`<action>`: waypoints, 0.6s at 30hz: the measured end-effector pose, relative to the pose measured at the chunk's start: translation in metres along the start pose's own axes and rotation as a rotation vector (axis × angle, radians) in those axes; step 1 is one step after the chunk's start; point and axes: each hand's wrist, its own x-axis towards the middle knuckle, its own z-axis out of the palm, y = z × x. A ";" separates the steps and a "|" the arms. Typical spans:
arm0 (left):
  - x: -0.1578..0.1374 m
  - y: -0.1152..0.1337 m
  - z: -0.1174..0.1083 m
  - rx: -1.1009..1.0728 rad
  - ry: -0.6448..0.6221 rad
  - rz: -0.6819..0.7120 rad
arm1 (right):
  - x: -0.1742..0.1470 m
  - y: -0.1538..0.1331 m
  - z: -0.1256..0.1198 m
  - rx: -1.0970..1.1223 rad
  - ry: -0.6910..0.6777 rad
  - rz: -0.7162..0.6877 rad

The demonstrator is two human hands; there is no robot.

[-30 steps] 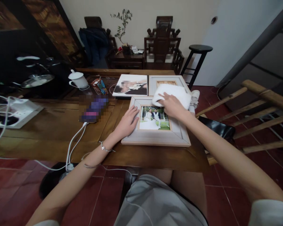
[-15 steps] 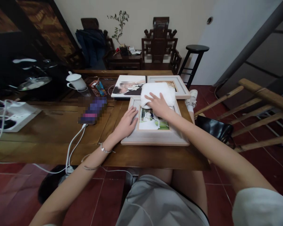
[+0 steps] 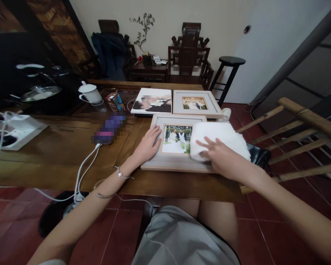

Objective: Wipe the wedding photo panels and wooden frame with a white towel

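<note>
A picture frame with a pale border lies flat on the wooden table, a photo of two people in its middle. My left hand rests on the frame's left side, its fingers stretched out. On the right part of the frame, my right hand holds a folded white towel down, some fingers spread over it and the thumb out of sight. The towel covers the frame's right side and hangs past its edge. Behind it lie a second frame and a photo album.
Left of the frames are a phone on a white cable, a drink carton and a lidded white cup. Farther left stand a power strip and a pot. A wooden chair stands at the right.
My right hand has slid the towel from the frame's upper middle to its right side, toward me. The photo and the frame behind now show more. My left hand has stayed in place.
</note>
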 end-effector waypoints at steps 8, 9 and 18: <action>0.001 -0.002 0.000 -0.001 0.002 0.009 | -0.004 -0.044 0.008 0.195 0.020 -0.263; 0.001 -0.002 0.001 -0.001 -0.001 0.009 | 0.007 -0.041 0.012 0.195 0.037 -0.252; 0.000 0.004 -0.002 -0.076 0.004 -0.010 | 0.110 0.009 0.022 0.001 0.298 0.021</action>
